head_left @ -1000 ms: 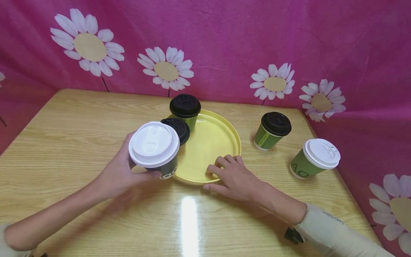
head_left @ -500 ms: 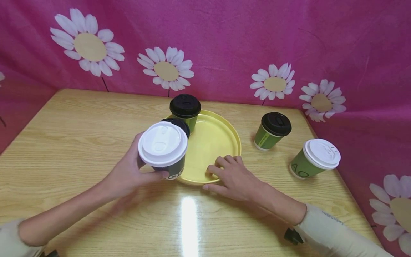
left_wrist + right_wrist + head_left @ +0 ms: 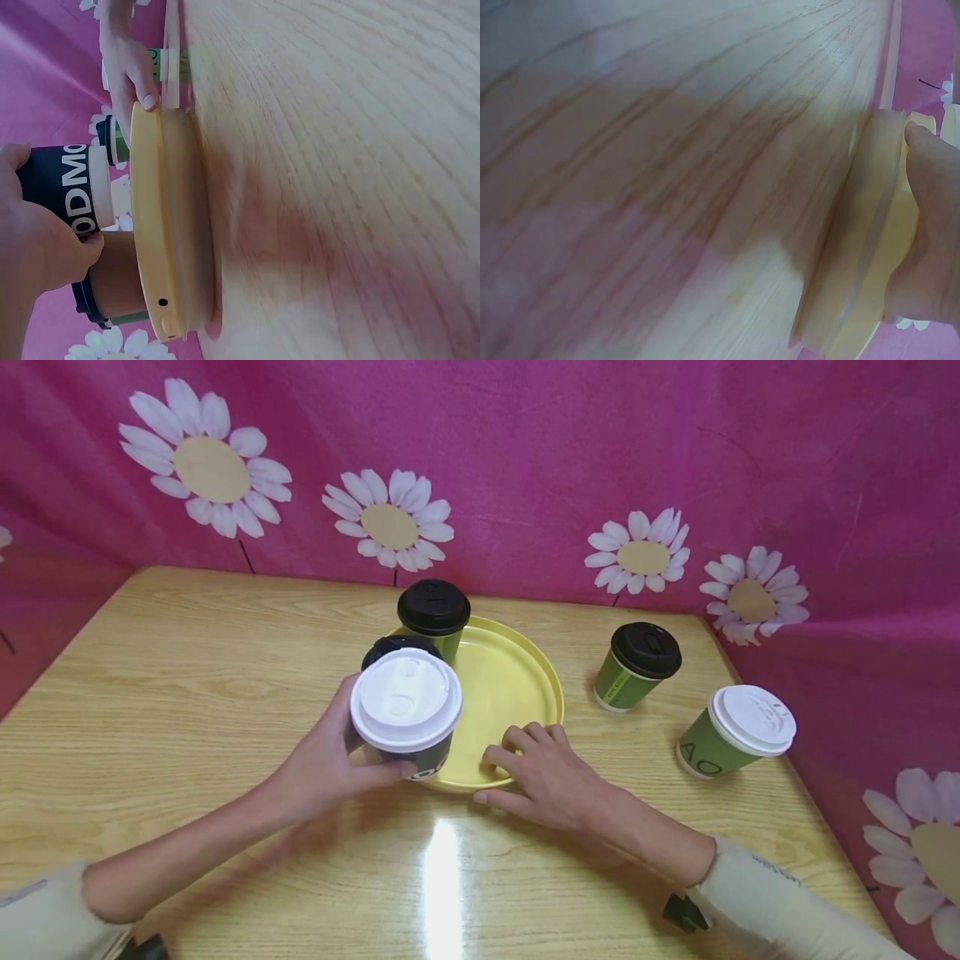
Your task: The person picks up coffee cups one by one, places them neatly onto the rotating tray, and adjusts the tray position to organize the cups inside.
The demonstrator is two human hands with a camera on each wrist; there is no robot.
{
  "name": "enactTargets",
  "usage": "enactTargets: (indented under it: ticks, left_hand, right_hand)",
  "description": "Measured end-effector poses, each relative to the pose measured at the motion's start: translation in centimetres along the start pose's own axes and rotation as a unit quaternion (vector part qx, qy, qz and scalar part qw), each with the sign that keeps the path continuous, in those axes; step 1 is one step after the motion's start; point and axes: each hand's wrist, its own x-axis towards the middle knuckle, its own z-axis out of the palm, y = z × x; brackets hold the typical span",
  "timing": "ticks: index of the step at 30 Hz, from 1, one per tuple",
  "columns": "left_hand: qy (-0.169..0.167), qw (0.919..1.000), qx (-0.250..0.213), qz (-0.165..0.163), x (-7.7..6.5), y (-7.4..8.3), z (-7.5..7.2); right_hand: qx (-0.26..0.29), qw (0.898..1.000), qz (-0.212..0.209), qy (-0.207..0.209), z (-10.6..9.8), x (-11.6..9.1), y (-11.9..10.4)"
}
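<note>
My left hand holds a dark paper coffee cup with a white lid round its side, upright over the near left part of a round yellow tray. In the left wrist view, the base of this coffee cup appears just above the tray's rim. My right hand grips the tray's near right rim, fingers over the inside and thumb outside. On the tray's left side stand a green cup with a black lid and a brown cup, its black lid partly hidden by the held cup.
Right of the tray, a green cup with a black lid stands on the wooden table. Nearer the right edge is a green cup with a white lid. A pink flowered cloth hangs behind the table.
My left hand has carried the white-lidded cup to the right, over the tray, now covering more of the brown cup. The right hand has stayed at the rim.
</note>
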Motion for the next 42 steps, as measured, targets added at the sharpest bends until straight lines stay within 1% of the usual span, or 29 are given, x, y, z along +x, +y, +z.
enactTargets:
  ticks: [10, 13, 22, 27, 30, 36, 42]
  left_hand:
    - [-0.008, 0.9999, 0.005, 0.012, 0.6, -0.1, 1.1]
    - [-0.008, 0.9999, 0.007, 0.011, 0.7, -0.2, 1.4]
    - [-0.013, 0.9998, 0.009, 0.014, 1.1, -0.5, 1.9]
    - [-0.015, 0.9997, 0.003, 0.020, 1.4, -0.5, 2.3]
    - [-0.016, 0.9996, 0.000, 0.024, 1.5, -0.4, 2.5]
    - [-0.021, 0.9996, 0.006, 0.018, 1.7, -0.4, 2.8]
    - [-0.024, 0.9996, 0.007, 0.016, 1.8, -0.6, 3.1]
  right_hand:
    - [0.001, 1.000, -0.006, 0.013, 0.0, 0.0, 0.0]
    - [0.001, 1.000, -0.006, 0.015, 0.0, 0.0, 0.0]
    - [0.006, 1.000, -0.002, 0.004, -0.1, 0.0, 0.0]
    - [0.005, 1.000, 0.006, -0.011, -0.1, 0.1, 0.0]
    - [0.004, 1.000, 0.006, -0.011, -0.1, 0.1, -0.1]
    - [0.000, 1.000, -0.001, 0.002, -0.1, 0.1, -0.1]
    - [0.003, 1.000, -0.001, -0.001, -0.1, 0.1, -0.1]
